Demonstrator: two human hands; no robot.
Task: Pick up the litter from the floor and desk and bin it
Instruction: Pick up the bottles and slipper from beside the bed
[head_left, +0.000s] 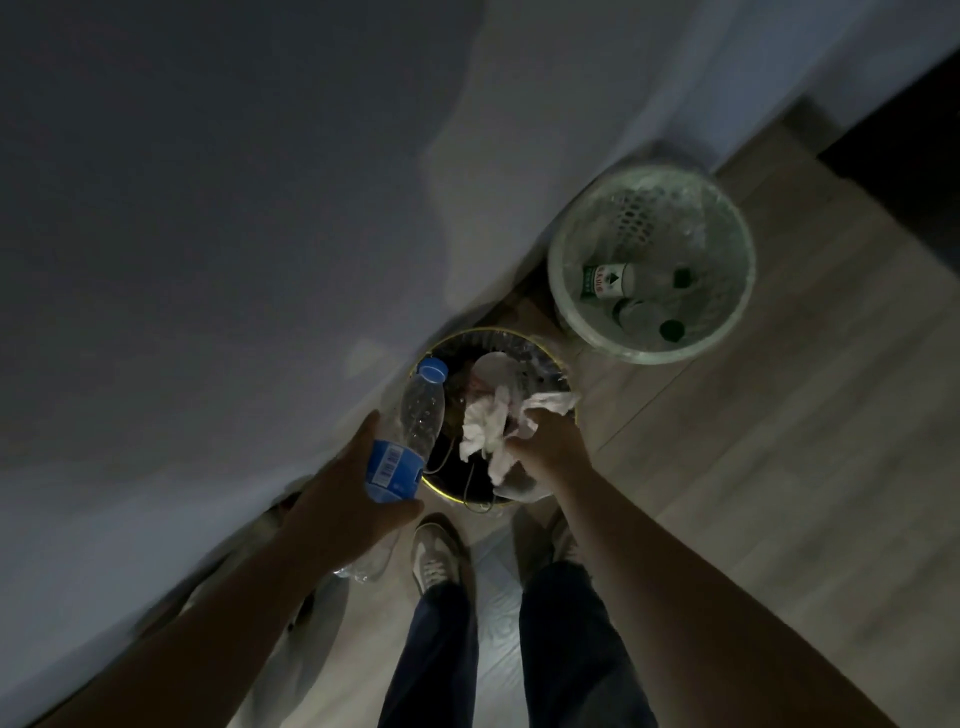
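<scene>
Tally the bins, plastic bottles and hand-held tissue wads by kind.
Bins: 2, dark bin and white bin
Plastic bottles: 3, blue-capped bottle in left hand, two green-capped bottles in white bin
Tissue wad: 1, in right hand
Total: 6

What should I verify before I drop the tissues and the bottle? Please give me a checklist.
1. The right hand grips the tissues: ok.
2. The tissues are above the dark bin: ok.
3. The left hand holds the bottle: ok.
4. The bottle is above the white bin, where other bottles lie: not ok.
5. Room left in the dark bin: cannot tell, too dark.
</scene>
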